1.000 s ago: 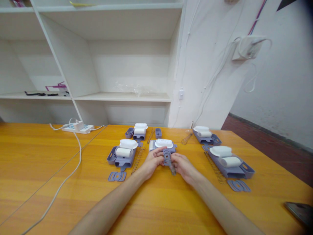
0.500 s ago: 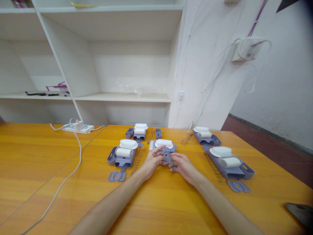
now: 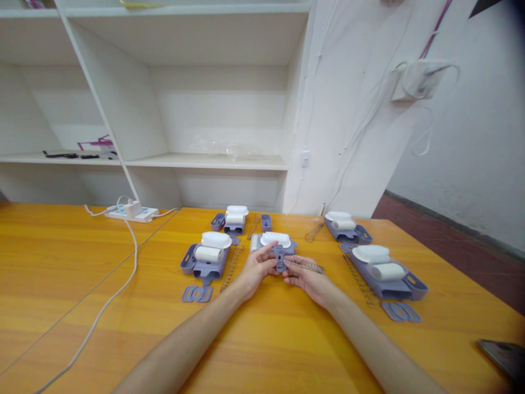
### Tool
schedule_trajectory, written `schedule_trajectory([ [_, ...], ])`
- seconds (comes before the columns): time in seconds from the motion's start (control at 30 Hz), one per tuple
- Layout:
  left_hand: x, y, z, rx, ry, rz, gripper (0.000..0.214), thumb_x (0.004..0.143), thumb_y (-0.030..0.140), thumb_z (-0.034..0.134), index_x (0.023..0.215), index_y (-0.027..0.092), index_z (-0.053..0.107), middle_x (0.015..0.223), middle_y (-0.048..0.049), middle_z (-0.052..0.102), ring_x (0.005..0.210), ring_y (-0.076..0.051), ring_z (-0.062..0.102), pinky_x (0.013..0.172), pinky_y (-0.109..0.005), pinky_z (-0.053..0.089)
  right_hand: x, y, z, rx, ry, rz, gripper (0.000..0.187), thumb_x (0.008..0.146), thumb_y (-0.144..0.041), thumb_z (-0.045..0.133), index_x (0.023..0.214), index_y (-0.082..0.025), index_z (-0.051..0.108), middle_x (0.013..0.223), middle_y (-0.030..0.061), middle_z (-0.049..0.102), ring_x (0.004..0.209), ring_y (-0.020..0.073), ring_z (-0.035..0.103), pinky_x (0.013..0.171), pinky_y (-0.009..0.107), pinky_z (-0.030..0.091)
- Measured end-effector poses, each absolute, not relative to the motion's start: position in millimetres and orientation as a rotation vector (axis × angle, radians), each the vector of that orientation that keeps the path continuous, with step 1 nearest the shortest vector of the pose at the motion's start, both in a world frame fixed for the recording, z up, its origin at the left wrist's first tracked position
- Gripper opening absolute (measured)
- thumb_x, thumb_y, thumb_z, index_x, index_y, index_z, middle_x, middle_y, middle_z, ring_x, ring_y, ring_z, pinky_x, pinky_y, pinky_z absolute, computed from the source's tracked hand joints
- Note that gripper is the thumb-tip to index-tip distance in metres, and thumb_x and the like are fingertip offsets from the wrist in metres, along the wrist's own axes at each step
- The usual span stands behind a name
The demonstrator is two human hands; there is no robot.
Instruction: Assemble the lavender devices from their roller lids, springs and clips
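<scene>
My left hand (image 3: 259,267) pinches a flat grey-purple plastic plate (image 3: 279,258) with cut-out openings, held up above the table. From the right, my right hand (image 3: 305,276) closes on a thin coil spring (image 3: 305,264), whose near end meets the plate; its far end stretches right over my fingers. Whether the spring is hooked into the plate I cannot tell. Just behind my hands lies a grey-purple housing (image 3: 292,249) with a white brush-like oval part (image 3: 275,239) on top and a pale roller beside it.
Similar grey-purple sets with white rollers stand left (image 3: 207,257), back (image 3: 235,220), back right (image 3: 346,227) and right (image 3: 388,271). Loose springs (image 3: 232,268) and flat plates (image 3: 197,294) lie near them. A power strip (image 3: 133,212) trails a cable; a phone (image 3: 502,355) lies front right.
The spring has swung from hanging downward to lying out toward the right over my right hand. The plate has turned more edge-on between my hands.
</scene>
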State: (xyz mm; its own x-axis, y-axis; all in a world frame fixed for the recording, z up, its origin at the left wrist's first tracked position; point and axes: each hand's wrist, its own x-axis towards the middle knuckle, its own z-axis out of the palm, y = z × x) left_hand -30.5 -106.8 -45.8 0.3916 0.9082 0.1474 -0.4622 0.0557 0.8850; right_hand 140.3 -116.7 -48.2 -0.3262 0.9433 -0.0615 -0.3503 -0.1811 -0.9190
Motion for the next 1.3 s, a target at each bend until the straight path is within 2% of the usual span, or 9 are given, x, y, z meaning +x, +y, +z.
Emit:
schedule_trajectory([
  [0.2,-30.2,-106.1,-46.4,1.082,0.504,1.115,0.059,0.072,0.014,0.063,0.128,0.019,0.045,0.110,-0.0126,0.060,0.085,-0.018,0.061,0.070,-0.029,0.047,138.4,-118.0,-40.9,-0.880,-1.072,1.685,0.029,0.068,-0.030,0.073,0.091,-0.013,0.067,0.084,0.0066,0.065,0.067,0.0110,0.060,0.062,0.023,0.051],
  [0.4,-30.1,-105.5,-46.7,1.076,0.515,1.122,0.060,0.071,0.017,0.065,0.128,0.019,0.046,0.110,-0.0128,0.060,0.086,-0.019,0.061,0.069,-0.028,0.046,134.5,-118.2,-39.3,-0.942,-1.033,1.657,0.026,0.069,-0.027,0.072,0.090,-0.013,0.067,0.080,0.0059,0.065,0.065,0.0100,0.059,0.060,0.022,0.052],
  [0.6,-29.8,-106.8,-43.8,1.067,0.561,1.133,0.061,0.069,0.018,0.067,0.127,0.019,0.046,0.099,-0.0101,0.064,0.075,-0.015,0.060,0.064,-0.024,0.044,133.6,-118.8,-38.4,-0.984,-1.051,1.636,0.022,0.071,-0.027,0.068,0.087,-0.013,0.065,0.076,0.0070,0.067,0.062,0.0113,0.062,0.057,0.023,0.052],
  [0.8,-27.8,-107.3,-43.8,1.127,0.618,1.152,0.063,0.068,0.017,0.065,0.128,0.019,0.046,0.094,-0.0085,0.065,0.074,-0.014,0.059,0.061,-0.022,0.042,125.8,-122.2,-34.8,-1.115,-1.022,1.567,0.013,0.072,-0.023,0.063,0.081,-0.014,0.061,0.070,0.0067,0.068,0.057,0.0134,0.064,0.050,0.023,0.051],
  [1.0,-26.3,-106.4,-42.5,1.078,0.679,1.134,0.064,0.066,0.020,0.068,0.126,0.017,0.047,0.089,-0.0071,0.064,0.061,-0.010,0.055,0.053,-0.020,0.039,123.6,-124.3,-32.5,-1.117,-1.008,1.600,0.019,0.072,-0.027,0.064,0.085,-0.014,0.063,0.076,0.0094,0.070,0.058,0.0130,0.064,0.052,0.022,0.052],
  [1.3,-25.2,-104.1,-45.5,1.023,0.652,1.126,0.063,0.065,0.017,0.069,0.124,0.015,0.047,0.080,-0.0033,0.062,0.062,-0.011,0.055,0.055,-0.022,0.042,130.7,-122.9,-31.6,-1.064,-1.016,1.670,0.021,0.075,-0.030,0.064,0.086,-0.012,0.064,0.079,0.0105,0.070,0.060,0.0124,0.064,0.052,0.022,0.052],
])
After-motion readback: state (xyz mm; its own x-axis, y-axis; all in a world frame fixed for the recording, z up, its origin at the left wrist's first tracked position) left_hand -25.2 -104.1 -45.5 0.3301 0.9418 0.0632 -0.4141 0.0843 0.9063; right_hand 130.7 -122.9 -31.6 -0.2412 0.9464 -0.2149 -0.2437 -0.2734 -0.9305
